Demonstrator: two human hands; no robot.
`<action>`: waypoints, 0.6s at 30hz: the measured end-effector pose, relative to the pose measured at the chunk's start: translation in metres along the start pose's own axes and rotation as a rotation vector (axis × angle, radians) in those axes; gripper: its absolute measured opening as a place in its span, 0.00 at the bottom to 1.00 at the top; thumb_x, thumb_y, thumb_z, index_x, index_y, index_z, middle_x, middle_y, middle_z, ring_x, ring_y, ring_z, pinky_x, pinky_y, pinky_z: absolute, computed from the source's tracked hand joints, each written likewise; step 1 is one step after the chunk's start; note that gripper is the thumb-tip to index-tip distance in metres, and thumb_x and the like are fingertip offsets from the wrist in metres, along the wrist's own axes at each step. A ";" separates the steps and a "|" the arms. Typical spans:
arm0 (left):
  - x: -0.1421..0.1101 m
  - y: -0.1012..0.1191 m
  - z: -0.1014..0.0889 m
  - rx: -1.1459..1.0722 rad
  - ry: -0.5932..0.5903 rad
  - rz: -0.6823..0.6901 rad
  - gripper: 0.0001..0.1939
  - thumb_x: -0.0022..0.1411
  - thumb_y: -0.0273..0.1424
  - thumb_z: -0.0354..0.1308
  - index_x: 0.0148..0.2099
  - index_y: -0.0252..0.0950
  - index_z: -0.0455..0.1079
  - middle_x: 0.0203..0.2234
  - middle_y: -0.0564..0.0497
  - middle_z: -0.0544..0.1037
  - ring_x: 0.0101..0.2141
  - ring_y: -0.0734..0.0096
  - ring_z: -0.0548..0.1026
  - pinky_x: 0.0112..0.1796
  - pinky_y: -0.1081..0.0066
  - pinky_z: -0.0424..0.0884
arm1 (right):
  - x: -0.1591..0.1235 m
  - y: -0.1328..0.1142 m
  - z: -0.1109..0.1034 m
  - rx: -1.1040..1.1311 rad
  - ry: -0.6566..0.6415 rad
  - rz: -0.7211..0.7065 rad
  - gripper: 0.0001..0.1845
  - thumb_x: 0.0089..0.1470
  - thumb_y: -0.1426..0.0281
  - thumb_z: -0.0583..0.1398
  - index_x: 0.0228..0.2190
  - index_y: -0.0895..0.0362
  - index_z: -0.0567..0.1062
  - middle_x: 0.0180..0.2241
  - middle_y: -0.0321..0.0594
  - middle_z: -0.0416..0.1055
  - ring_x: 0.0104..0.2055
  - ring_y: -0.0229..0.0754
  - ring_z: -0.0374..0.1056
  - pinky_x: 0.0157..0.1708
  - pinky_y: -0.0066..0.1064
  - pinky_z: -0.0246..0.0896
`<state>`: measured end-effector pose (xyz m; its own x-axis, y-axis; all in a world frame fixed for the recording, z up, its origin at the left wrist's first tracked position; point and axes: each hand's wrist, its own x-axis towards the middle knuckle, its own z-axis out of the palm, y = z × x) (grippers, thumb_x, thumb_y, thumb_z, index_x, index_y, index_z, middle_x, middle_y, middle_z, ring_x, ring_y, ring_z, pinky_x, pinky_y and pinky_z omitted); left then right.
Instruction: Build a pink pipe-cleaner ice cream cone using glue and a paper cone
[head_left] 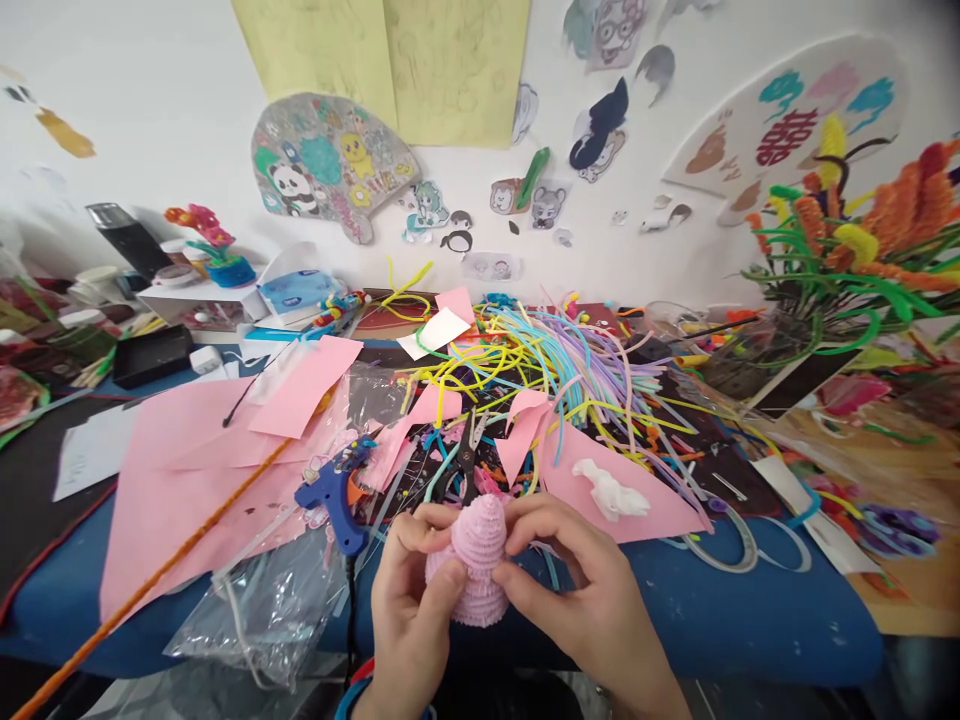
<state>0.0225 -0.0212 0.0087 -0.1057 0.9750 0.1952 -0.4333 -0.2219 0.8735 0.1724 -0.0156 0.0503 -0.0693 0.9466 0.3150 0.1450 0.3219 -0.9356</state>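
Pink fuzzy piece (pixel 480 545): one, of ridged chenille coils, rounded and tapering to a blunt tip; raised between both hands before the worktop (pixel 675 630), which was blue at its near edge. Left hand (pixel 409 590): fingers pinching the piece's left side, thumb across its front. Right hand (pixel 581 570): fingers pinching its right side.

Plastic bag (pixel 277 600): clear, crinkled, overhanging the edge. Rod (pixel 225 510): long, thin, fuzzy orange. Glue gun (pixel 341 495): hard blue body. Pink sheets (pixel 165 510): flat, overlapping, on the left. Tissue (pixel 611 490): white, crumpled, lying on pink paper. Scissors (pixel 469 465): dark-handled, just beyond the piece.

Pipe cleaners (pixel 555 345): loose heap, yellow, blue and lilac. Clear wrapping (pixel 742 360): at right, around fuzzy-stemmed flowers (pixel 892 220) in orange and yellow. Blue pot (pixel 230 272): round, containing pink and orange blooms (pixel 206 222).
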 end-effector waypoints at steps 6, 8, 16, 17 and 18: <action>-0.005 -0.002 -0.001 -0.007 -0.022 -0.017 0.02 0.64 0.32 0.61 0.39 0.41 0.72 0.38 0.47 0.77 0.40 0.61 0.76 0.40 0.64 0.73 | -0.002 0.005 -0.002 0.151 -0.007 0.046 0.07 0.50 0.76 0.66 0.29 0.54 0.74 0.36 0.39 0.77 0.40 0.40 0.75 0.40 0.29 0.73; -0.004 -0.003 -0.002 -0.016 -0.037 -0.015 0.04 0.63 0.34 0.62 0.41 0.41 0.73 0.40 0.46 0.77 0.41 0.59 0.76 0.41 0.62 0.74 | -0.002 0.007 -0.001 0.198 0.019 0.063 0.07 0.49 0.76 0.66 0.29 0.54 0.74 0.36 0.38 0.77 0.40 0.40 0.75 0.39 0.28 0.74; -0.004 -0.008 -0.004 0.024 -0.005 0.016 0.03 0.63 0.30 0.63 0.39 0.41 0.71 0.38 0.49 0.77 0.40 0.62 0.77 0.40 0.66 0.74 | -0.005 0.010 0.006 0.237 0.030 0.102 0.08 0.49 0.77 0.66 0.29 0.53 0.73 0.36 0.37 0.77 0.41 0.38 0.75 0.42 0.25 0.73; -0.004 -0.009 -0.004 0.033 0.012 0.028 0.04 0.62 0.30 0.63 0.38 0.40 0.71 0.36 0.49 0.78 0.39 0.63 0.77 0.39 0.66 0.74 | -0.005 0.011 0.007 0.237 0.029 0.109 0.08 0.49 0.77 0.65 0.29 0.54 0.73 0.36 0.37 0.77 0.41 0.38 0.75 0.41 0.26 0.73; -0.004 -0.010 -0.004 0.039 0.029 0.035 0.04 0.62 0.30 0.64 0.38 0.40 0.71 0.35 0.49 0.78 0.38 0.63 0.77 0.38 0.67 0.74 | -0.005 0.012 0.008 0.239 0.024 0.120 0.07 0.50 0.76 0.66 0.29 0.54 0.73 0.36 0.37 0.76 0.41 0.38 0.75 0.41 0.27 0.74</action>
<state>0.0236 -0.0229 -0.0027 -0.1465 0.9658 0.2137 -0.3941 -0.2551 0.8830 0.1670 -0.0162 0.0361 -0.0420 0.9788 0.2007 -0.0866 0.1965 -0.9767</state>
